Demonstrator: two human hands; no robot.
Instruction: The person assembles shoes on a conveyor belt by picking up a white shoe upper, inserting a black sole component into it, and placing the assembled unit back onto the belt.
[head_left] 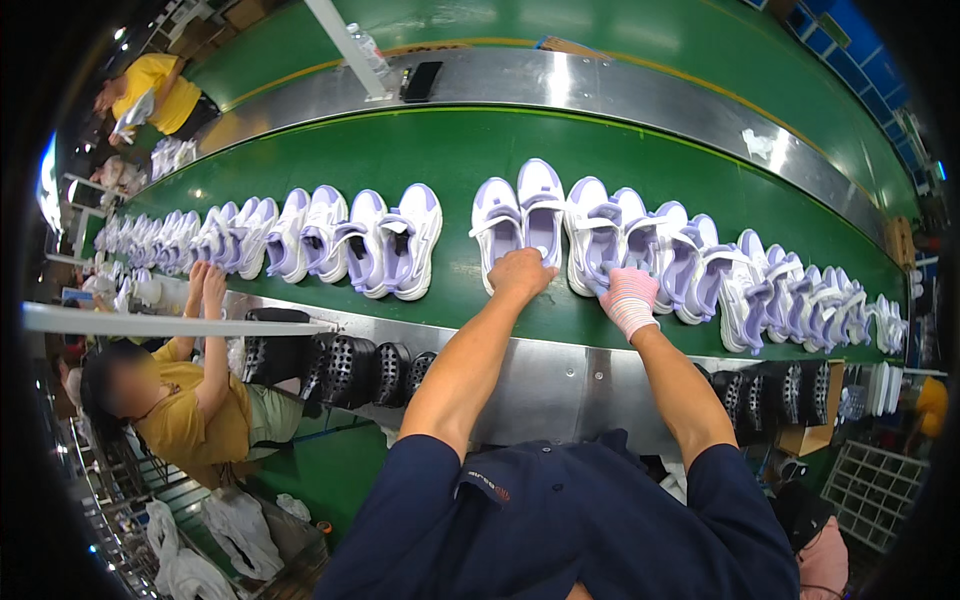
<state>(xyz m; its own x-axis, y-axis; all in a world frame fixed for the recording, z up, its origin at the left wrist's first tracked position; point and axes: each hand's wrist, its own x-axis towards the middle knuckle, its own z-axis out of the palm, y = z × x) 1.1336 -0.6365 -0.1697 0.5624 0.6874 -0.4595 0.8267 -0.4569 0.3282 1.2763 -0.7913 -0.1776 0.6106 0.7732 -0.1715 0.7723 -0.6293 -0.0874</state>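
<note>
Two white and lavender sneakers (496, 212) stand side by side on the green belt in front of me, toes pointing away. My left hand (522, 272), bare, is closed at their heels, its fingertips hidden on the far side. Just to the right is another pair of the same sneakers (588, 215). My right hand (630, 298) wears a pink and white striped glove with greyish fingertips. Its fingers are bent over the heels of that pair. The nearest pair (413, 240) on the left stands apart, across a gap of green belt.
Rows of similar sneakers (240, 235) run along the belt (455, 150) both ways. Black perforated shoes or moulds (345, 370) line the near metal ledge. A phone (422, 82) and a bottle (368, 48) lie beyond. A co-worker (200, 410) reaches toward the belt at left, near a white bar (170, 322).
</note>
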